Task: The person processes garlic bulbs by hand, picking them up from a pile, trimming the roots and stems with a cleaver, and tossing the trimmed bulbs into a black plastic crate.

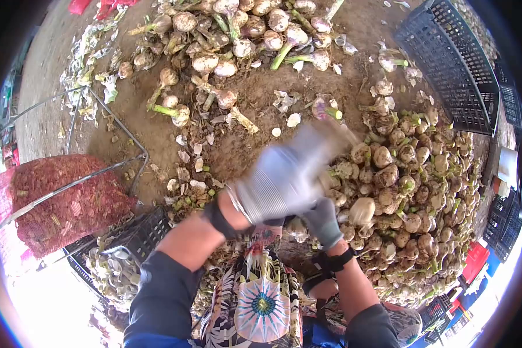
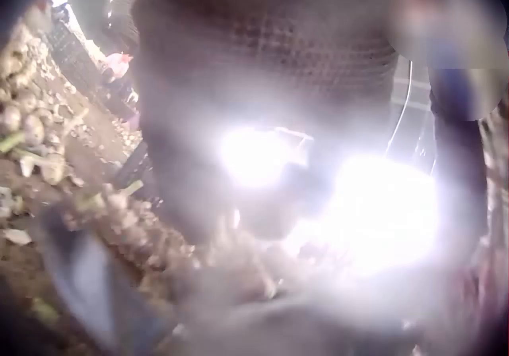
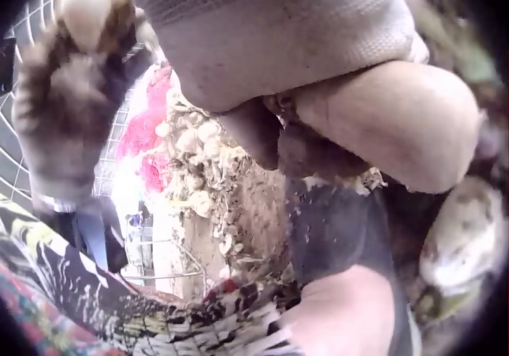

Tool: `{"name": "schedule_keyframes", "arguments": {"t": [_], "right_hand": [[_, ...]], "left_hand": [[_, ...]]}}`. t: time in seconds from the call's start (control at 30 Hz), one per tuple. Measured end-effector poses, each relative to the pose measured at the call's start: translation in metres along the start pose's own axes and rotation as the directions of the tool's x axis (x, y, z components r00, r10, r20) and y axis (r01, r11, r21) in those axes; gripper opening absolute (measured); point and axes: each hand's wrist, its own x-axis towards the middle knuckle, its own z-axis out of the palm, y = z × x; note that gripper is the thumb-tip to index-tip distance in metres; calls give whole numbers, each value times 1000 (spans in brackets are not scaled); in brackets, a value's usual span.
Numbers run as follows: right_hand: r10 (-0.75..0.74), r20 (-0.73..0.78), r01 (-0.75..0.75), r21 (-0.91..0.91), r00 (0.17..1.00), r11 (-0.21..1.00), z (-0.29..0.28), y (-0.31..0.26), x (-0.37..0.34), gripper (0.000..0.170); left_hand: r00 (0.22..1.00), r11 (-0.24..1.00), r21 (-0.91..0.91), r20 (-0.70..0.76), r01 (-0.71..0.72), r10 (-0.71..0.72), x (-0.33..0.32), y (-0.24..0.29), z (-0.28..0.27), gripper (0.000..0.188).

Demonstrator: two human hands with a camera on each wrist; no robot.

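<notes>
My gloved left hand (image 1: 284, 177) is motion-blurred in the head view, stretched across to the right above the soil. In the right wrist view the left hand (image 3: 64, 118) has a pale bulb (image 3: 95, 10) at its fingertips. Lower down, partly behind it in the head view, my gloved right hand (image 1: 322, 223) is at the near edge of the heap of garlic bulbs (image 1: 412, 191). A pale bulb (image 1: 362, 211) is by its fingers, and the right wrist view shows the right hand (image 3: 294, 46) gripping a large bulb (image 3: 398, 125). Blur and glare hide the left fingers in the left wrist view.
Garlic with stems (image 1: 226, 35) lies across the top of the ground. A black crate (image 1: 452, 64) stands at upper right. At left are a full red mesh sack (image 1: 69, 200), a metal frame (image 1: 113, 116) and another dark crate (image 1: 145, 235). Loose skins litter the soil.
</notes>
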Motion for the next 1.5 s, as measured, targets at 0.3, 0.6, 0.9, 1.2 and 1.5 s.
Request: {"name": "schedule_keyframes", "arguments": {"t": [0.3,0.6,0.9,1.2,1.5], "right_hand": [[89,-224,-53,164,970,985,-37,-32,6,21],[-463,11,331,-716,886,615,6,-104,15,25],[-494,221,349,-919,841,182,3,-115,-7,31],[-591,118,351,-888,798,296,3,-108,-4,17],[-381,-216,76,-779,899,622,-21,-77,7,27]], "left_hand": [[839,732,441,-98,519,-536,-41,-152,-47,54],[881,780,-456,22,429,-472,-94,-77,8,59],[894,827,-353,69,438,-443,-85,-40,-13,52],[779,409,-737,249,538,-576,-108,-40,-14,61],[804,540,-631,251,558,-538,-90,-15,-32,60]]}}
